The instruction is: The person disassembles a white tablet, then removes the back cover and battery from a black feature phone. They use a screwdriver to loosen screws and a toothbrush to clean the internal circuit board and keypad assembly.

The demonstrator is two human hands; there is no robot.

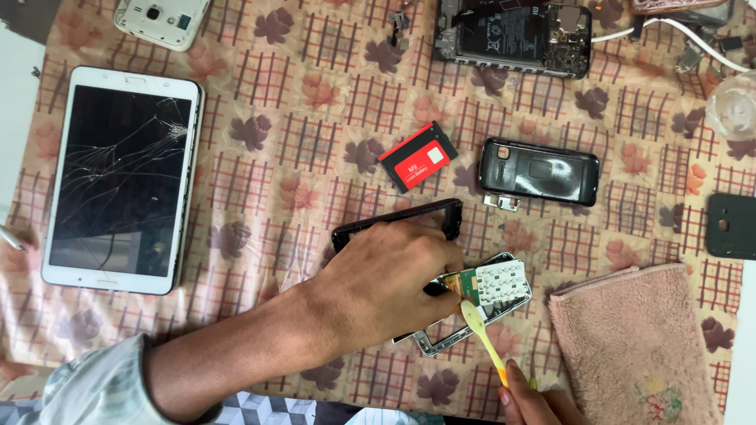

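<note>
My left hand (pixel 386 279) presses down on an opened small phone (pixel 492 295), whose green circuit board and white keypad sheet are exposed in a silver frame. My right hand (pixel 531 401), at the bottom edge, grips a yellow toothbrush (pixel 482 334). Its bristle head touches the board next to my left fingers. A black phone frame (pixel 398 220) lies just behind my left hand, partly hidden by it.
On the floral cloth lie a red and black battery (pixel 417 156), a black phone body (pixel 539 171), a white tablet with a cracked screen (pixel 122 179), a pink towel (pixel 634 342), an opened phone (pixel 512 35) and a white phone back (pixel 161 20).
</note>
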